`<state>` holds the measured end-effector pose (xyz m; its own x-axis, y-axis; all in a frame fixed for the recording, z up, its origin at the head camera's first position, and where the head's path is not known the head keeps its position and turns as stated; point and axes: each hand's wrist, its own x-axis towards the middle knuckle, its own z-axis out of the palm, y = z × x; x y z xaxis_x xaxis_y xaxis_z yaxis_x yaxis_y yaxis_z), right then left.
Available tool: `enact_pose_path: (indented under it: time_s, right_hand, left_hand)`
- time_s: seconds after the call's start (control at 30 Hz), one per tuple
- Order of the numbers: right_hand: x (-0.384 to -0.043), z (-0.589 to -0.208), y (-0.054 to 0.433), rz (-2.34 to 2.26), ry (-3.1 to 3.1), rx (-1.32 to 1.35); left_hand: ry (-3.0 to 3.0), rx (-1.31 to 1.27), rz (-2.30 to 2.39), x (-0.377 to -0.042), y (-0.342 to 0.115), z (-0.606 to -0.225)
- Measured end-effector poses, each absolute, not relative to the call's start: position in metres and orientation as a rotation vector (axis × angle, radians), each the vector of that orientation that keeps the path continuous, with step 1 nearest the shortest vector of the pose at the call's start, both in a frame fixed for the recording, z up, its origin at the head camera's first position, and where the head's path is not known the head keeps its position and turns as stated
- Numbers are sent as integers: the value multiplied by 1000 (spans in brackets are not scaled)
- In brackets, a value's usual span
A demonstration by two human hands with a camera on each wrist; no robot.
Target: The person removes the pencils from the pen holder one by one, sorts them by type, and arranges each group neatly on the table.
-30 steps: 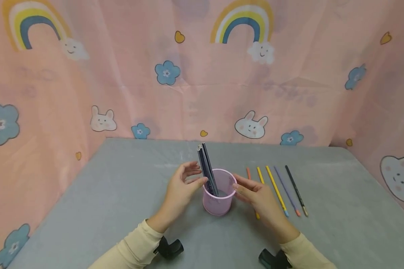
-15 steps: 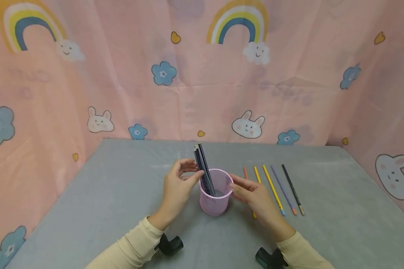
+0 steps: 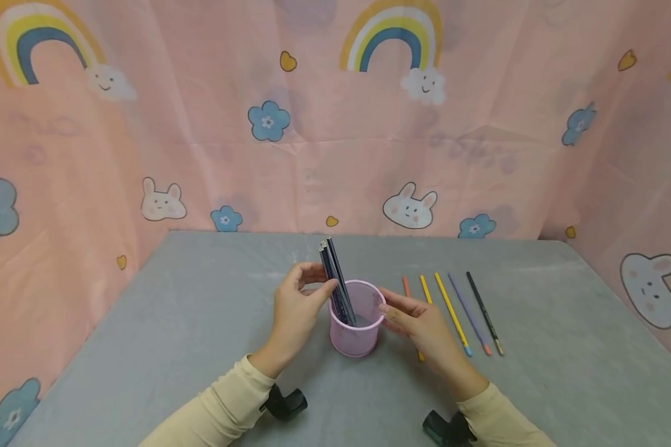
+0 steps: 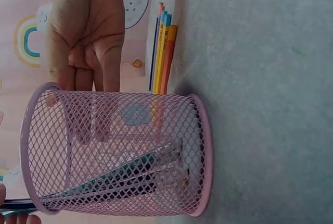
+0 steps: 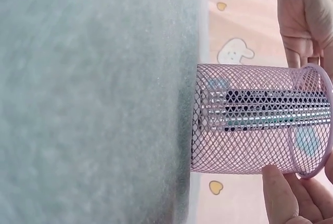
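A pink mesh pencil cup (image 3: 353, 341) stands upright on the grey table. Several dark pencils (image 3: 340, 293) lean in it against its left side, their tops above the rim. My left hand (image 3: 293, 310) pinches these pencils near the rim, thumb in front and fingers behind. On the cup's other side, my right hand (image 3: 427, 332) grips the rim, its thumb on the edge. Through the mesh (image 4: 130, 182) in the left wrist view, the pencils' lower ends show at the bottom. In the right wrist view, fingers of the right hand (image 5: 283, 198) touch the cup's wall.
Right of the cup lie loose pencils in a row: an orange one (image 3: 406, 285), two yellow ones (image 3: 451, 310), a purple one (image 3: 470, 313) and a black one (image 3: 483, 310). My right hand partly hides the nearest ones. A pink patterned curtain (image 3: 313, 174) hangs behind the table (image 3: 201, 323).
The head view has shifted slightly, so everything sits a little further left. Both hands keep their places on the pencils and the cup.
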<state>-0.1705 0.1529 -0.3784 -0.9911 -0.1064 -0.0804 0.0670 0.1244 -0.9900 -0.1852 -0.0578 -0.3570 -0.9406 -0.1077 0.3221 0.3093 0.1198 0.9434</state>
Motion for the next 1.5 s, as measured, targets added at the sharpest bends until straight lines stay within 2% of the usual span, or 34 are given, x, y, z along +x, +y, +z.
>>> enact_pose_path:
  time_s: [0.37,1.0,1.5]
  right_hand:
    - [-169,-378,152,-1979,2279,-52]
    - [-169,-376,152,-1975,2273,-46]
    - [-168,-380,152,-1997,2273,-40]
  left_hand:
    - [-2074,-191,-1849,-187,-57,-348]
    - [-1917,-239,-1871,-188,-89,-286]
    - [-2001,-176,-1919,-199,-105,-283]
